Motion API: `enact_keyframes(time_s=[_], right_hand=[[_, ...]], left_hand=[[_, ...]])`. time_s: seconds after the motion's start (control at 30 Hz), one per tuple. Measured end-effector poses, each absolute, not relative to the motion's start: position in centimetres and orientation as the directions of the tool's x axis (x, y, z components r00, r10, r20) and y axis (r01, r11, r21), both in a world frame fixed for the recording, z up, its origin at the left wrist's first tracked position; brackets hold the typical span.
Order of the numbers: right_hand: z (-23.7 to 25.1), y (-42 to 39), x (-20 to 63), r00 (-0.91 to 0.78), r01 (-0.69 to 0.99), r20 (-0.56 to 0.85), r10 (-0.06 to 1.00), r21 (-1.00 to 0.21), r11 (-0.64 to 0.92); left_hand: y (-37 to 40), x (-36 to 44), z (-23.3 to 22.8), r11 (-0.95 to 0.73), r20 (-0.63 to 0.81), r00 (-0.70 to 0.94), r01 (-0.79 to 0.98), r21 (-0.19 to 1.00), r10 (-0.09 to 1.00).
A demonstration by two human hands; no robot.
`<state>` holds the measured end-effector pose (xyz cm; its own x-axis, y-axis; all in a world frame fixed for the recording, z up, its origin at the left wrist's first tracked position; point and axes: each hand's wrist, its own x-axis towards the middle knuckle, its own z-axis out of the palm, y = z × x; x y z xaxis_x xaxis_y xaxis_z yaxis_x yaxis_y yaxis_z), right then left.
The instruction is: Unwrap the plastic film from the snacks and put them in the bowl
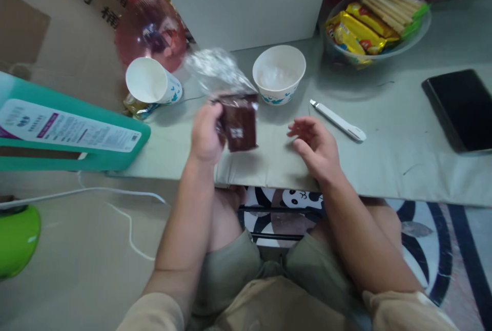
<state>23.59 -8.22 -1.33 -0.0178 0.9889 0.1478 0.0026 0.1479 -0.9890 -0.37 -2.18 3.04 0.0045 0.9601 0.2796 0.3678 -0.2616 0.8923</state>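
My left hand point(207, 131) is closed on the left side of a brown packet point(242, 123) with a small white printed square. Crinkled, shiny see-through or silvery wrap point(221, 72) rises from its top, slightly blurred. Just behind the packet stands a white paper bowl point(279, 67) with a blue leaf pattern; something pale inside it is hard to make out. My right hand point(315, 146) hovers above the table with fingers loosely curled and apart, holding nothing. To its upper right lies a slim white utility knife point(338, 121).
A white paper cup point(149, 82) lies tilted at left near a reddish clear bowl point(151, 31). A green jug point(73, 126) overhangs the table's left end. Snacks fill a clear bowl point(407, 46) at back right; a dark phone-like device point(461, 110) lies at right.
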Motion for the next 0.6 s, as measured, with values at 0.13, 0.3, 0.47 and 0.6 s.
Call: enact_keyframes(time_s=[0.13, 0.3, 0.47, 0.6], right_hand=[[-0.7, -8.3, 23.5, -0.184, -0.026, 0.194, 0.964, -0.981, 0.193], [0.1, -8.3, 23.5, -0.077, 0.148, 0.342, 0.936, -0.925, 0.350], [-0.3, -8.2, 23.7, -0.146, 0.379, 0.450, 0.881, -0.797, 0.470], [-0.8, -8.6, 23.7, -0.366, 0.513, 0.377, 0.851, -0.681, 0.523]], left_hand=[[-5.0, 3.6, 1.8, -0.333, 0.234, 0.434, 0.167, 0.928, 0.870], [-5.6, 4.7, 1.0, -0.464, 0.390, 0.300, 0.239, 0.853, 0.871], [-5.5, 3.4, -0.1, -0.596, 0.540, 0.260, 0.246, 0.765, 0.801], [-5.3, 2.9, -0.3, -0.540, 0.528, 0.139, 0.350, 0.765, 0.838]])
